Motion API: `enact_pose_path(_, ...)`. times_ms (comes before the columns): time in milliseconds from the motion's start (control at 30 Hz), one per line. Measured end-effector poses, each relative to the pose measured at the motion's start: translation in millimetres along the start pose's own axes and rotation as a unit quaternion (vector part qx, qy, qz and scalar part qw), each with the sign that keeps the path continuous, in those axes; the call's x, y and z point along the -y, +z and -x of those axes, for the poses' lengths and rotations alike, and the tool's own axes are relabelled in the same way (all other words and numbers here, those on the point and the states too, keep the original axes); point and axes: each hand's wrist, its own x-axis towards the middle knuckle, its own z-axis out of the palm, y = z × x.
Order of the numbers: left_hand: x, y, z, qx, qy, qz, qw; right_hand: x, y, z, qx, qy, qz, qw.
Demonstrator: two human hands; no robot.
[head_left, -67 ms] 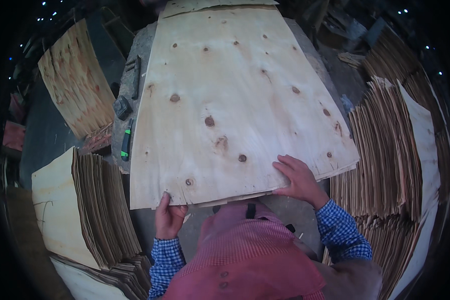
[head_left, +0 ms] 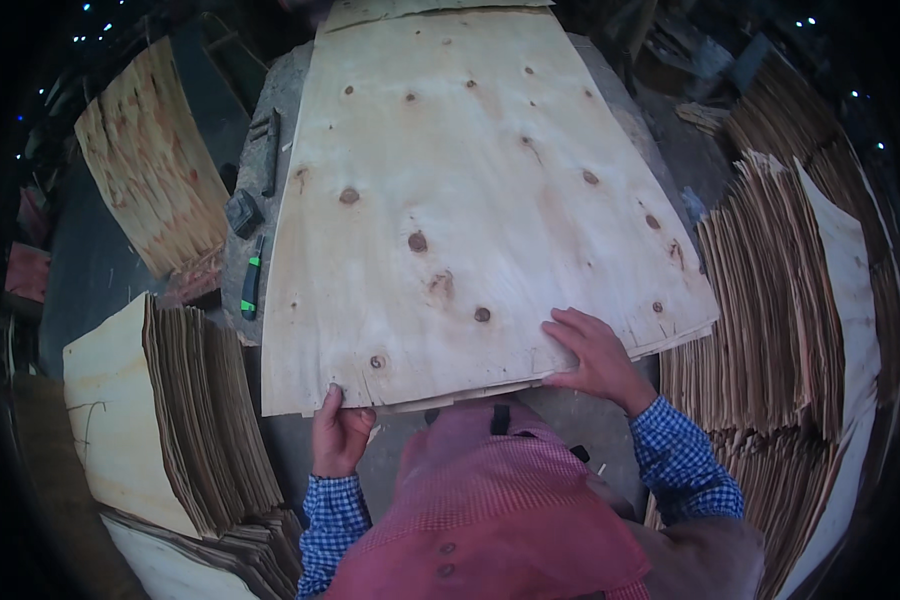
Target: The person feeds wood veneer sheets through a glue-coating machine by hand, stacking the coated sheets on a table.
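A large pale wood veneer sheet (head_left: 500, 210) with several dark knots lies before me on a grey worktop (head_left: 257, 170). Its near edge tilts up toward the right, and edges of other sheets show beneath it. At the near left corner, my left hand (head_left: 340, 435) pinches the edge, thumb on top and fingers curled below. My right hand (head_left: 598, 357) holds the near edge farther right, fingers on the upper face and thumb at the edge. Another veneer piece (head_left: 430, 18) crosses the far end.
On the worktop's left side lie a black and green utility knife (head_left: 252, 285), a dark block-shaped item (head_left: 243, 214) and a dark bar-like tool (head_left: 272, 155). Stacks of veneer stand at the left (head_left: 205, 420) and right (head_left: 765, 300). A reddish-streaked sheet (head_left: 150, 160) lies farther left.
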Motion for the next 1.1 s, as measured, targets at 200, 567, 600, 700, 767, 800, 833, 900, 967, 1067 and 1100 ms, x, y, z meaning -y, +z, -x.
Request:
enact_pose_path(200,13.5,-10.2,-2.9,-0.073,-0.004,0.019,0.997,-14.3,20.7,-8.2,0.006,-0.007,0.033,0.999)
enact_pose_path(567,31.9,-34.6,-5.5,-0.082,0.005,0.019,0.996,-15.6,32.2,-26.1,0.011,-0.045,0.141,0.989)
enact_pose_path(600,32.4,-34.0,-5.4,-0.093,-0.001,0.018,0.996,-17.2,36.0,-27.2,0.012,-0.05,0.154,0.987)
enact_pose_path(700,39.1,-35.5,-1.0,-0.142,0.0,0.025,0.989,-11.0,33.1,-31.9,0.057,-0.08,0.137,0.986)
enact_pose_path(767,37.2,-27.9,-13.5,-0.161,-0.002,0.039,0.986,-19.4,32.9,-49.0,0.071,-0.104,0.148,0.981)
enact_pose_path(800,39.9,-27.6,-12.0,-0.168,-0.009,0.05,0.984,-26.0,40.2,-49.8,0.058,-0.127,0.157,0.978)
enact_pose_path(833,42.9,-36.7,-9.5,-0.141,-0.006,0.044,0.989,-25.9,37.0,-54.2,0.048,-0.121,0.147,0.981)
enact_pose_path(900,49.2,-43.2,-7.3,-0.127,-0.002,0.025,0.992,-27.2,31.3,-72.1,0.016,-0.112,0.144,0.983)
enact_pose_path(967,47.0,-34.9,-9.5,-0.157,-0.009,-0.005,0.988,-35.7,27.5,-99.4,-0.014,-0.105,0.141,0.984)
enact_pose_path(1067,39.9,-26.0,-17.2,-0.171,-0.025,-0.032,0.985,-61.1,26.3,-158.3,-0.06,-0.109,0.142,0.982)
enact_pose_path(1100,40.7,-25.9,-17.3,-0.186,-0.023,-0.047,0.981,-69.1,24.7,-178.5,-0.076,-0.111,0.14,0.981)
